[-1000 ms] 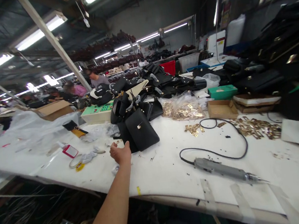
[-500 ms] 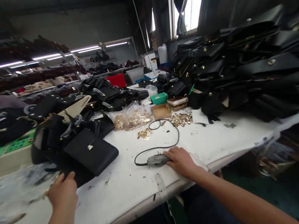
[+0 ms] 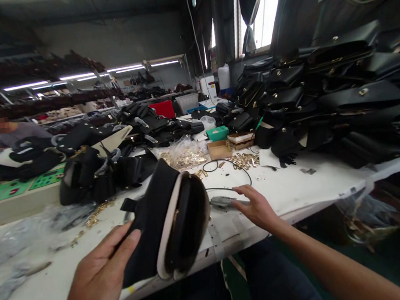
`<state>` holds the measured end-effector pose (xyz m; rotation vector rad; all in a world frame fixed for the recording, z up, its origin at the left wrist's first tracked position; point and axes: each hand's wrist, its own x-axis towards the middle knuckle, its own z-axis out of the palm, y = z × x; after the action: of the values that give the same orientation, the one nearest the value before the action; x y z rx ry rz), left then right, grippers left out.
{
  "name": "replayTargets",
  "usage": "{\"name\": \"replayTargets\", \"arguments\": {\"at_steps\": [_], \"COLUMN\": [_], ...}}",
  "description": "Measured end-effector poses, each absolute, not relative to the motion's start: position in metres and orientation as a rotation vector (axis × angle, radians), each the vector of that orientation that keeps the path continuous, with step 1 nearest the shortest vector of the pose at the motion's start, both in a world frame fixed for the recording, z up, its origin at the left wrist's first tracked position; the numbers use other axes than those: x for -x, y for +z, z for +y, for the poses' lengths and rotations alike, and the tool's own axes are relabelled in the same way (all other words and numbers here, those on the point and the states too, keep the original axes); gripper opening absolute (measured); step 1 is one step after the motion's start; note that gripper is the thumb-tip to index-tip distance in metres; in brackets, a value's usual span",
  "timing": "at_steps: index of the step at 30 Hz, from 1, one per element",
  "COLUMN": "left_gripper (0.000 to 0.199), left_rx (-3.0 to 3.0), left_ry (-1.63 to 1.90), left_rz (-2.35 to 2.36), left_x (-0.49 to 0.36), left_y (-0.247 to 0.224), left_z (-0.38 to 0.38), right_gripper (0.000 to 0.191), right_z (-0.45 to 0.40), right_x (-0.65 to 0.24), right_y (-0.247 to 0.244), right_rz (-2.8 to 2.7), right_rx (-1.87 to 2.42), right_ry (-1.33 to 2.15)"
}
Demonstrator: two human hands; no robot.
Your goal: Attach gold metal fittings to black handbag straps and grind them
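Note:
My left hand (image 3: pixel 100 269) is closed on a black handbag (image 3: pixel 148 223), thumb on the near side of the leather. The bag is lifted and tilted above the table's front edge, its open mouth with a pale lining edge facing right. My right hand (image 3: pixel 259 208) has thumb and fingers apart at the right end of a grey corded hand tool (image 3: pixel 222 203), which lies on the white table. Whether the thumb touches the tool is hard to tell. A black cord (image 3: pixel 250 175) loops behind it.
Gold metal fittings (image 3: pixel 246 160) lie beyond the tool, near a brown box (image 3: pixel 219 149) and a plastic bag of fittings (image 3: pixel 182 156). Black handbags (image 3: pixel 288 96) are piled high at the right, more (image 3: pixel 90 174) at the left. A person (image 3: pixel 17 132) is at far left.
My left hand has picked up the black handbag and brought it right and nearer. The fingers of my right hand, earlier laid over the tool's end, are now spread apart.

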<state>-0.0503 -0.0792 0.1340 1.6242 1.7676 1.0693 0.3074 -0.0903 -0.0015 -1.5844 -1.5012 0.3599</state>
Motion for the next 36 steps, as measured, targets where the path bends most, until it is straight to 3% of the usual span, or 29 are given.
{"name": "replayTargets", "arguments": {"at_steps": [4, 8, 12, 16, 19, 23, 31, 36], "left_gripper": [0.055, 0.043, 0.046, 0.041, 0.034, 0.034, 0.025, 0.025], "left_rx": [-1.72, -1.663, -1.478, -1.814, -2.171, -2.224, -1.912, -1.878], "left_ry": [0.697, 0.396, 0.222, 0.195, 0.264, 0.27, 0.524, 0.561], "left_rz": [1.53, 1.193, 0.981, 1.06, 1.211, 1.339, 1.055, 0.955], "left_x": [0.049, 0.036, 0.021, 0.006, -0.012, -0.036, -0.053, -0.051], "left_y": [0.137, 0.115, 0.085, 0.065, 0.055, 0.04, 0.009, 0.008], "left_z": [-0.097, -0.097, -0.077, -0.064, -0.069, -0.076, -0.07, -0.073], "right_gripper": [0.048, 0.054, 0.034, 0.032, 0.032, 0.029, 0.027, 0.032], "right_z": [-0.113, -0.136, -0.136, -0.134, -0.138, -0.139, -0.118, -0.105], "right_x": [-0.3, -0.291, -0.273, -0.259, -0.257, -0.264, -0.253, -0.243], "right_y": [0.056, 0.095, 0.076, 0.035, 0.015, 0.004, 0.014, 0.012], "right_rz": [-1.248, -1.582, -1.617, -1.437, -1.357, -1.405, -1.825, -1.954], "right_rx": [1.246, 1.126, 1.301, 1.392, 1.423, 1.526, 1.294, 1.273], "right_ry": [0.664, 1.058, 1.118, 1.163, 1.146, 1.105, 0.229, 0.451]}}
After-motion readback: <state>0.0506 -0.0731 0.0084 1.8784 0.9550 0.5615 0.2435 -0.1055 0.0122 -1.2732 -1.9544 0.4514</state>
